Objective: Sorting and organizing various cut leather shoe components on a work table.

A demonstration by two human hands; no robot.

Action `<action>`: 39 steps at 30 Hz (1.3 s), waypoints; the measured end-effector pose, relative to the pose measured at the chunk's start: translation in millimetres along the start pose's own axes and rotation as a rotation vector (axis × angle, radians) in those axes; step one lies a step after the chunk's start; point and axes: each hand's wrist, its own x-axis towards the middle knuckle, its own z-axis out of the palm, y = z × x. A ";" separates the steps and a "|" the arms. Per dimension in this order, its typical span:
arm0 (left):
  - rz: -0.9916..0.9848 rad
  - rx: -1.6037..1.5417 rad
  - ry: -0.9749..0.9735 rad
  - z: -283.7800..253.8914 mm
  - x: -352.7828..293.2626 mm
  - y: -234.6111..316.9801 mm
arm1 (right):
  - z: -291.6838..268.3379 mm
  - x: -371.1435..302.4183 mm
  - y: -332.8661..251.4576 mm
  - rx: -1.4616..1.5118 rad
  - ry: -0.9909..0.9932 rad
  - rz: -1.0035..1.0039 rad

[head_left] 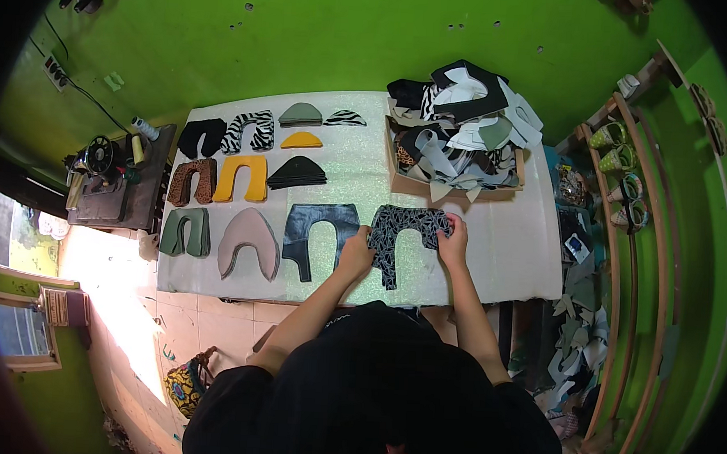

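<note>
A U-shaped shoe upper piece (388,228), black with a grey line pattern, lies on the white table near its front edge. My left hand (359,250) is closed on its left side, and my right hand (454,237) pinches its upper right side. Just left of it sits a dark blue-grey U-shaped piece (298,226). Farther left are a pale pink stack (248,233) and a green stack (186,231) of similar shapes. Behind these stand a yellow stack (247,178), a leopard-print stack (192,181), a zebra-print stack (254,127) and a black one (202,136).
Several half-moon pieces, among them black (297,174), lie behind. An open cardboard box (456,192) heaped with offcuts stands at the back right. A sewing machine (100,164) is at the left. Sandals hang on a wooden rack (615,281) at the right, above floor scraps (575,345).
</note>
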 end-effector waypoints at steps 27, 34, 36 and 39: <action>0.183 0.414 0.041 -1.1 -15.0 14.3 | -1.0 -9.4 -11.9 -0.044 0.027 -0.029; 0.542 0.591 0.133 14.4 -2.5 20.2 | 4.8 -25.3 -44.3 -0.301 -0.092 -0.182; 0.580 0.636 0.067 22.1 5.6 17.4 | 8.6 -30.4 -42.8 -0.402 -0.284 -0.138; 0.564 0.711 -0.077 29.5 13.0 12.6 | 9.4 -33.8 -38.4 -0.461 -0.397 -0.091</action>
